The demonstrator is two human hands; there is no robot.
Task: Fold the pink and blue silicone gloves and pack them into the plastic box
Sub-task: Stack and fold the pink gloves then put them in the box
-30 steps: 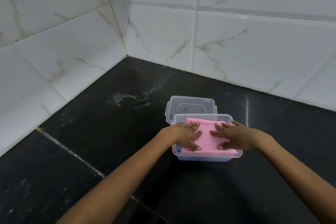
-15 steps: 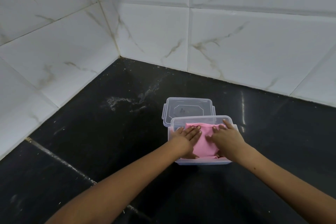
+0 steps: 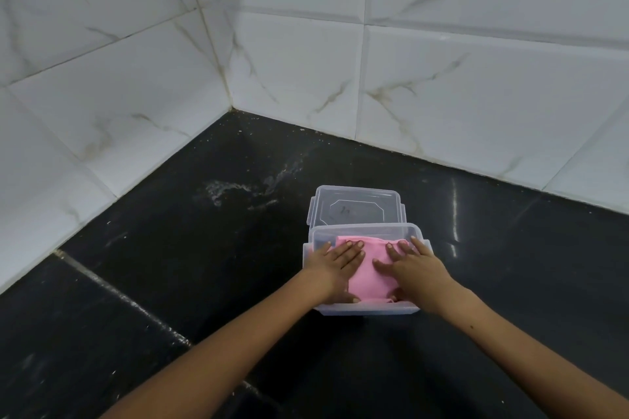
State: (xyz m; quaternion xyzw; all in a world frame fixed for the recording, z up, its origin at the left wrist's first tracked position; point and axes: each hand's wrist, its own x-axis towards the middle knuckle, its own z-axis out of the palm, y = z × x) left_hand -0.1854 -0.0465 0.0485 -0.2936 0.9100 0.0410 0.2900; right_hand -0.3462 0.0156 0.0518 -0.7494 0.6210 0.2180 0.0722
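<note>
a clear box (image 3: pixel 366 309) sits on a black floor (image 3: pixel 170 265), close to a corner of white walls (image 3: pixel 476 78). a pink glove (image 3: pixel 369 269) lies folded inside the box and fills most of it. no blue glove can be seen, so i cannot tell where it is.

the left hand (image 3: pixel 335 264) lies flat on the left part of the pink glove. its fingers (image 3: pixel 350 248) are straight and close together, and they point to the far side of the box. it does not grab anything, it only rests its palm on top.

the right hand (image 3: pixel 413 267) lies flat on the right part of the glove. its fingers (image 3: pixel 391 250) are spread a bit, and its thumb (image 3: pixel 381 265) points to the left hand. it holds nothing either, it is just laid open on the pink stuff. the two hands are near each other but do not touch, and pink shows between them.

a clear lid (image 3: pixel 355 206) lies flat on the floor just behind the box, touching its far edge. a pale smear (image 3: pixel 238 189) marks the floor to the left of the lid.
</note>
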